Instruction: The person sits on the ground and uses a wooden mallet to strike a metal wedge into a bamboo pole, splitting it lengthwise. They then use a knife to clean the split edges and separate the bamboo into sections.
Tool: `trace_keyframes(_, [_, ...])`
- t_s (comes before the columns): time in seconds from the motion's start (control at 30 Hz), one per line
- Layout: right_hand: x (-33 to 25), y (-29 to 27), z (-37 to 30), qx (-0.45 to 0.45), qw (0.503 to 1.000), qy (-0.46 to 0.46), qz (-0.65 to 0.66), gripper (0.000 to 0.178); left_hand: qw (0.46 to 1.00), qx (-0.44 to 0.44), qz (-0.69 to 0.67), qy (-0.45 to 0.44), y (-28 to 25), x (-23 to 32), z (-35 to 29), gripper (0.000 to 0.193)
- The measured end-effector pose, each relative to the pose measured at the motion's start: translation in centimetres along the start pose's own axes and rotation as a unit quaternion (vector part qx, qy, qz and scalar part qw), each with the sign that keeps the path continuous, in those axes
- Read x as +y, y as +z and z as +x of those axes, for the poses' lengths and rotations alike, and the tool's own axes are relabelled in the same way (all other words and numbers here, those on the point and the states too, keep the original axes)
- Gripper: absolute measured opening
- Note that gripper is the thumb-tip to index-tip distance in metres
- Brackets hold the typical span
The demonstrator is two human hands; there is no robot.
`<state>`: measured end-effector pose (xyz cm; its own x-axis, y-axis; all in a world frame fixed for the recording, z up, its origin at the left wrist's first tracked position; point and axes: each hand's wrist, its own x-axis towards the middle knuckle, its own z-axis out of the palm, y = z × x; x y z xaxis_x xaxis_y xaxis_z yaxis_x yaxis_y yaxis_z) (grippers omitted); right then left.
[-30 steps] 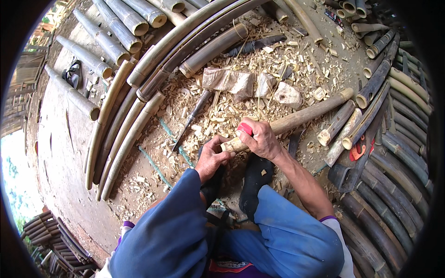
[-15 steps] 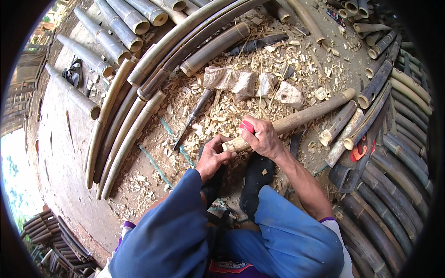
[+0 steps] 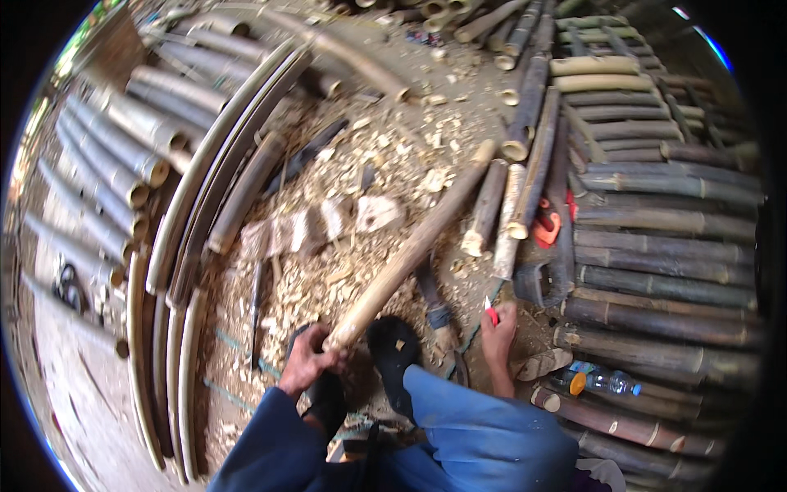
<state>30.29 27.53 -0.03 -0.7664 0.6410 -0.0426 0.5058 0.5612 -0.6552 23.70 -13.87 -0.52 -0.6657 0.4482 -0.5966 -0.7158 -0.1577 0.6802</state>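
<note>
My left hand (image 3: pixel 308 361) has its thumb and fingers around the near end of a pale bamboo pole (image 3: pixel 414 252). The pole slants away to the upper right over the shavings. Out to the right, apart from the pole, my right hand (image 3: pixel 498 334) is closed on a small red-handled knife (image 3: pixel 492 316), with a thin pale blade sticking up past the fingers. Between my hands, beside my dark-covered foot (image 3: pixel 393 353), lies a dark-handled tool (image 3: pixel 429 293). A long dark tool (image 3: pixel 257 307) rests on the shavings to the left.
Wood shavings (image 3: pixel 328 279) cover the ground ahead, around a pale, rough block (image 3: pixel 380 212). Curved bamboo lengths (image 3: pixel 221 172) lie on the left. Dark bamboo poles (image 3: pixel 656 271) are stacked on the right, near a plastic bottle (image 3: pixel 615 382) and an orange-red object (image 3: pixel 547 227).
My right hand has left the bamboo pole and moved right and down with the knife. My left hand still holds the pole's end. The view has turned to the right.
</note>
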Motion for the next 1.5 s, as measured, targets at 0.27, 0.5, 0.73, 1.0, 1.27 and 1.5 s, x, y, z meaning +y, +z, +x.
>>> trace_keyframes(0.27, [-5.5, 1.4, -2.8, -0.118, 0.980, 0.017, 0.160, 0.044, 0.983, -0.165, -0.022, -0.075, 0.7, 1.4, -1.0, 0.045])
trace_keyframes(0.5, [-12.9, 7.8, -2.1, -0.232, 0.873, 0.102, 0.416, 0.062, 0.979, -0.188, 0.044, -0.066, 3.2, 2.1, 0.5, 0.043])
trace_keyframes(0.73, [-13.3, 6.2, 2.6, -0.185, 0.809, 0.107, 0.548, 0.048, 0.967, -0.228, 0.097, -0.064, 5.5, 1.7, 2.0, 0.059])
trace_keyframes(1.0, [-13.6, 2.1, 11.7, -0.005, 0.873, 0.140, 0.467, 0.064, 0.975, -0.152, 0.153, 0.051, 3.8, 3.5, 1.9, 0.099])
trace_keyframes(1.27, [-4.8, -5.9, 32.8, 0.038, 0.961, 0.113, 0.250, 0.105, 0.988, -0.014, 0.125, 0.090, 1.9, -1.9, 2.7, 0.054])
trace_keyframes(1.5, [-7.4, -3.8, 28.1, 0.011, 0.970, 0.117, 0.210, 0.090, 0.985, 0.070, 0.137, 0.080, 1.1, -1.0, 2.2, 0.047])
